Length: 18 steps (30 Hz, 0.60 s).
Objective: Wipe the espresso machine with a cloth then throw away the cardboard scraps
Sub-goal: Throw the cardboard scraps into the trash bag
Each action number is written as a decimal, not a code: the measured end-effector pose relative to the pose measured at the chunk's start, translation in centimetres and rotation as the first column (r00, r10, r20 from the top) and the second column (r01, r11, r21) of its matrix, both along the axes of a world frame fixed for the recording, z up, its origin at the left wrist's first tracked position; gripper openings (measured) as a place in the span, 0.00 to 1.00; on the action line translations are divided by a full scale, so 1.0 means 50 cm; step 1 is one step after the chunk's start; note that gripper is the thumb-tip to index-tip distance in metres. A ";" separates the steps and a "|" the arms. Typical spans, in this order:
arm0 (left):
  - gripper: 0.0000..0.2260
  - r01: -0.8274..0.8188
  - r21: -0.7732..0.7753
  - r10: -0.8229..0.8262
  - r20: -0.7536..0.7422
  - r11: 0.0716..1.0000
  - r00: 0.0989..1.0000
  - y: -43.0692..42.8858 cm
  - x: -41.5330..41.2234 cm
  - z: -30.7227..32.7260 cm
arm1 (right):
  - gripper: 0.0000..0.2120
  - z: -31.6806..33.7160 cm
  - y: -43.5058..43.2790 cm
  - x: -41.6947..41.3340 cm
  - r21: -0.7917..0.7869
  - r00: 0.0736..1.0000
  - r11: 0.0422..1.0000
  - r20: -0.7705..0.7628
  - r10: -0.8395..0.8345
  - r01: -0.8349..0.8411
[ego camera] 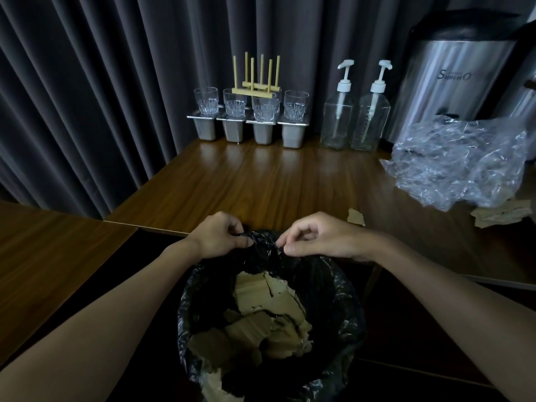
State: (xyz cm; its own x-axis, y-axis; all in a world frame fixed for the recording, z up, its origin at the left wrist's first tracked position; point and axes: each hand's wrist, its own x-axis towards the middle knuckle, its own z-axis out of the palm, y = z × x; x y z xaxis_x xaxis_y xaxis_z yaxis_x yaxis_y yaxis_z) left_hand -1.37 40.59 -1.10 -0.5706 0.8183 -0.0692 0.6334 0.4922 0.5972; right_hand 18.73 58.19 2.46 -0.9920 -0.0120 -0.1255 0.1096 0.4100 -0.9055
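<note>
My left hand [220, 235] and right hand [314, 236] each pinch the far rim of the black bin liner [262, 250]. Cardboard scraps [261, 317] lie inside; two more scraps [356, 217] on desk [261, 181], right.

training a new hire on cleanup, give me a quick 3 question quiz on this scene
1. True or false: the left hand and right hand both pinch the black bin bag.
2. How many pump bottles stand on the table?
3. Where do cardboard scraps lie? A: only in the bag. B: only on the table. C: in the bag and on the table.

Key: 1 true; 2 two; 3 C.
</note>
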 end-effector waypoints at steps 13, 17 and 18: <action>0.13 0.112 0.011 -0.113 0.026 0.994 0.993 0.054 0.060 0.010 | 0.29 -0.102 0.184 0.079 0.568 0.810 0.627 -0.130 -0.572 0.533; 0.12 0.146 -0.002 -0.146 0.014 0.989 0.989 0.067 0.074 0.017 | 0.22 -0.111 0.186 0.093 0.547 0.788 0.612 -0.158 -0.595 0.572; 0.12 0.150 -0.007 -0.150 0.013 0.989 0.989 0.069 0.076 0.019 | 0.19 -0.109 0.185 0.093 0.539 0.781 0.605 -0.179 -0.598 0.587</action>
